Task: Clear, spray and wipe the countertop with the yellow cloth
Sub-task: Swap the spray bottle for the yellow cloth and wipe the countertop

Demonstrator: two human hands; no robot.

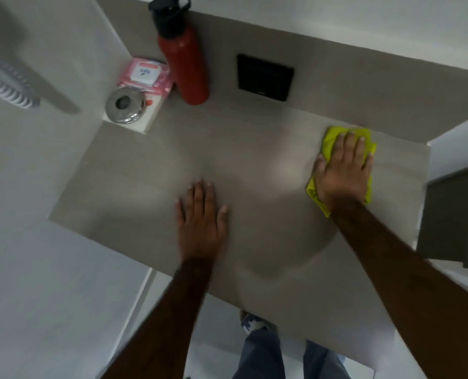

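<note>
The grey countertop fills the middle of the head view. A yellow cloth lies flat near its right edge, and my right hand presses down on it with the fingers spread, covering most of it. My left hand rests palm down on the bare counter near the front middle, fingers slightly apart, holding nothing.
At the back left stand a red bottle with a black cap, a pink wipes pack and a round steel lid on a white block. A black square plate sits on the back wall. The counter's right edge drops off beside the cloth.
</note>
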